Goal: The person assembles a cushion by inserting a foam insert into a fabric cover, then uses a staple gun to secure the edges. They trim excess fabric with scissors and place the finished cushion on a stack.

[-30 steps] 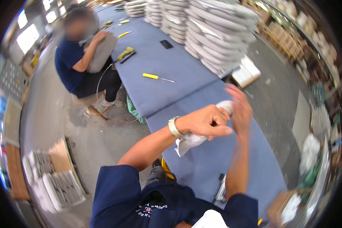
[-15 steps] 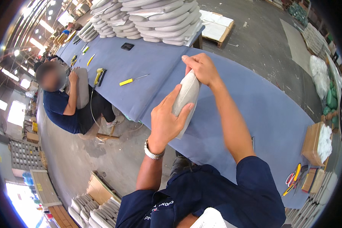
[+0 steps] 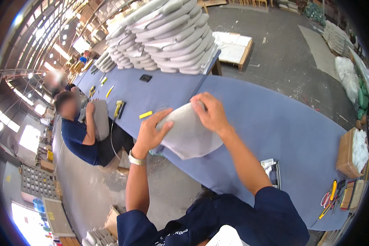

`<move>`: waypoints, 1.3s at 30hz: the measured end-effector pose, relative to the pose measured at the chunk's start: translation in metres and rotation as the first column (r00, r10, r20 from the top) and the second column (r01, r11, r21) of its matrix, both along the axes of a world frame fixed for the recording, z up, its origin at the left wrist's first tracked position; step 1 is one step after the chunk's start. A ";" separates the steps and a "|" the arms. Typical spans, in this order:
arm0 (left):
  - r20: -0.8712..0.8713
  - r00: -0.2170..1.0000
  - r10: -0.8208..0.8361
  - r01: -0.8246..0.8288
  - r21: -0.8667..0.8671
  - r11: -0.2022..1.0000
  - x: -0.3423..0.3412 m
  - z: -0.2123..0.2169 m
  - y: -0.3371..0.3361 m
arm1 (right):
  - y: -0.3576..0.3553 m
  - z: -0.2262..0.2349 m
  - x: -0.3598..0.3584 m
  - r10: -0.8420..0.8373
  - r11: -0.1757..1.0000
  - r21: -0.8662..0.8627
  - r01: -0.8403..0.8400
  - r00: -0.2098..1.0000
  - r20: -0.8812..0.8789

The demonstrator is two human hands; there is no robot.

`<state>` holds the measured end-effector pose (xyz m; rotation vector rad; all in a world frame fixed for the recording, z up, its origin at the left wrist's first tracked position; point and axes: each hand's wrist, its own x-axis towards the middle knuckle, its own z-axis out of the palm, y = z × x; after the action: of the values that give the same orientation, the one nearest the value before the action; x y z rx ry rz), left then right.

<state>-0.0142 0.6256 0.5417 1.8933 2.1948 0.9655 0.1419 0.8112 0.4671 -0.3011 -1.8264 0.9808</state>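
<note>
Grey cushion (image 3: pixel 188 133) between both hands.

Blue table (image 3: pixel 274 123) bearing stacked grey cushions (image 3: pixel 168 37).

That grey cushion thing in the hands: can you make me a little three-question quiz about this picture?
1. True or false: both hands grip the grey padded piece.
2. Which hand wears a wristwatch: A) left hand B) right hand?
3. What is piled at the far end of the blue table?

Key
1. True: one hand holds each side.
2. A, the left hand.
3. A stack of grey padded pieces, much like the one held.
</note>
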 end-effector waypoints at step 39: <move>-0.193 0.975 0.107 0.002 0.495 0.869 0.117 -0.032 0.053 | 0.024 -0.016 0.102 -0.039 0.991 0.124 0.047 0.997 -0.067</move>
<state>0.1025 0.6786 0.5093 2.2463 2.2852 1.5233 0.2439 0.8349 0.4514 -0.2277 -1.8064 0.8322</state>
